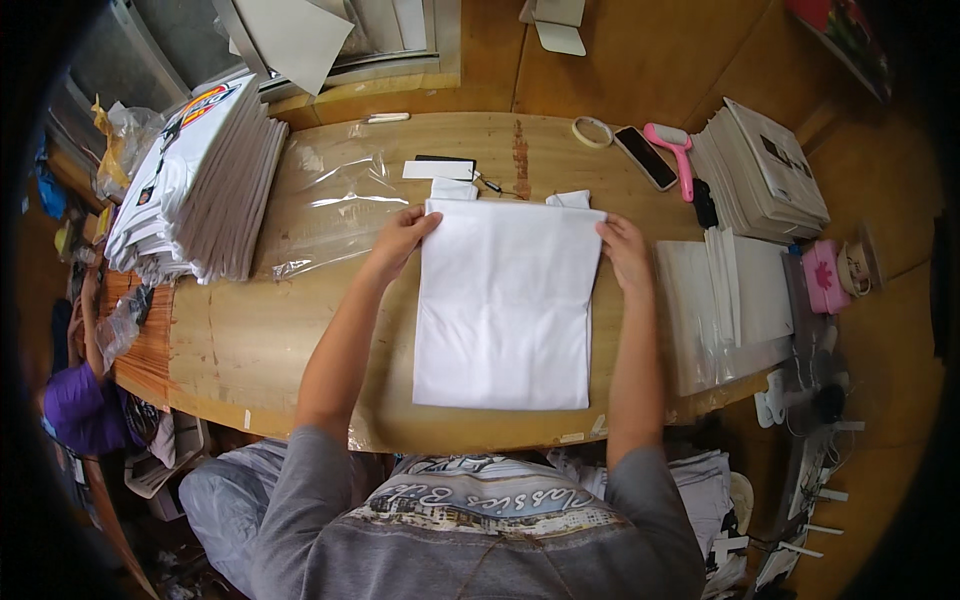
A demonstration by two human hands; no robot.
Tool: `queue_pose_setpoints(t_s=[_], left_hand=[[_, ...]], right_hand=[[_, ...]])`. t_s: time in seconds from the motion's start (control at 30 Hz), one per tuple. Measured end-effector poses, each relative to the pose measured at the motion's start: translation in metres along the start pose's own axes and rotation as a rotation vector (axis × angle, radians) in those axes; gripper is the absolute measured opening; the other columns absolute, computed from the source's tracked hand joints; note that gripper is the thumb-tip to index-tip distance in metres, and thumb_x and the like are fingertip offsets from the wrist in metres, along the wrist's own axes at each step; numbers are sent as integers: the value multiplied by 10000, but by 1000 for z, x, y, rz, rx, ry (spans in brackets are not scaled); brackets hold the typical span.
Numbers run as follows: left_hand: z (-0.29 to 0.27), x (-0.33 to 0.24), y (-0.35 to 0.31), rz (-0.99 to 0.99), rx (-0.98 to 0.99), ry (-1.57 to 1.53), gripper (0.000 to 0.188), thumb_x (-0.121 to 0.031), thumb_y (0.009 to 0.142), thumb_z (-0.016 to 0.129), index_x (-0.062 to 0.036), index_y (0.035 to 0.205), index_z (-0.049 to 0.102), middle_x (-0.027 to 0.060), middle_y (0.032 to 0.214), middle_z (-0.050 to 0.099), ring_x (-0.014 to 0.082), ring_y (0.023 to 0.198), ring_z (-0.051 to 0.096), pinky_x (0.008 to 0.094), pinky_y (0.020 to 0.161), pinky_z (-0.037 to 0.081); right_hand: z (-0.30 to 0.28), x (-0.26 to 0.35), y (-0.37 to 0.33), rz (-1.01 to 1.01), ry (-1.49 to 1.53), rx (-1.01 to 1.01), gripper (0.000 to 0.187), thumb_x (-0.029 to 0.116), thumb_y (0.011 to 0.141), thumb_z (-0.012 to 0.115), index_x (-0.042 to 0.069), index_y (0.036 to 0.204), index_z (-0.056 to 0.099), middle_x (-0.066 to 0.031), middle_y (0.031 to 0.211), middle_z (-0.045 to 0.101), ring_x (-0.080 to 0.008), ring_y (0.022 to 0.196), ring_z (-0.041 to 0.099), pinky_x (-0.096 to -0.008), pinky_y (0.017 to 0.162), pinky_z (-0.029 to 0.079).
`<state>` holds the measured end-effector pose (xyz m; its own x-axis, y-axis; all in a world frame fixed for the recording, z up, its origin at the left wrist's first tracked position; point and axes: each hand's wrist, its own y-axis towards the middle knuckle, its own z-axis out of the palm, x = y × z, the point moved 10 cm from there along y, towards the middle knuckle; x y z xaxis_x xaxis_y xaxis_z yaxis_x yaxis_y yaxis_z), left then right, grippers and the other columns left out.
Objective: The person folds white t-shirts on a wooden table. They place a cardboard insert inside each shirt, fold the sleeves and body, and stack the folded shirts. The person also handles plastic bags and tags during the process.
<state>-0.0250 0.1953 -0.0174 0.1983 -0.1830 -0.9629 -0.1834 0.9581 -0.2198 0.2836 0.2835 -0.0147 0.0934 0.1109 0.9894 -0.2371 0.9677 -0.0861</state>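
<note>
A white T-shirt (505, 310), folded into a rectangle, lies in front of me on the wooden table. My left hand (403, 238) pinches its far left corner, thumb on top. At the far right corner my right hand (626, 250) grips the cloth the same way. Two small folded white flaps, probably sleeves, stick out past the far edge. Just beyond them lie a white hang tag (437, 170) and a black one partly under it, with a dark cord beside them. The fingers beneath the fabric are hidden.
A tall stack of printed white shirts (205, 190) stands left, beside a clear plastic bag (330, 205). At right are a phone (646, 158), tape roll (592, 132), pink lint roller (671, 143), bagged stack (765, 170) and plastic sleeves (690, 310). A person in purple (85, 405) is far left.
</note>
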Motion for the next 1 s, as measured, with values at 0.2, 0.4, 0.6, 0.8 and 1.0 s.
queue_pose_setpoints(t_s=[0.2,0.4,0.6,0.8,1.0], left_hand=[[-5,7,42,241,-163,974,335,-259,756,589,65,817,525,224,708,569,346,665,552,389,578,418],[-4,4,53,309,-236,975,293,-209,807,501,62,915,476,279,736,542,421,725,524,443,610,413],[-22,37,71,-75,27,414,252,-123,825,454,51,1007,465,174,677,559,255,678,569,322,563,466],[-31,45,76,-28,90,433,189,22,758,445,33,941,492,89,631,534,162,549,547,258,465,461],[-22,22,80,83,-63,671,163,4,765,404,43,903,480,129,666,551,191,493,541,290,429,458]], right_hand=[[1,-44,37,146,-470,-158,186,145,762,604,-5,857,547,-26,769,576,-123,672,521,-229,582,398],[7,-15,38,-91,-894,-376,146,144,745,590,31,810,525,-114,670,545,-252,615,504,-329,583,400],[-11,-40,54,46,-740,-290,163,141,787,534,25,899,558,-100,740,577,-192,650,550,-305,591,426],[7,-53,60,197,-436,83,168,51,801,462,-1,915,574,-38,792,600,-115,638,549,-251,566,433],[-3,-18,70,-220,-1010,-283,160,55,727,492,52,843,603,-146,727,602,-245,669,591,-319,587,443]])
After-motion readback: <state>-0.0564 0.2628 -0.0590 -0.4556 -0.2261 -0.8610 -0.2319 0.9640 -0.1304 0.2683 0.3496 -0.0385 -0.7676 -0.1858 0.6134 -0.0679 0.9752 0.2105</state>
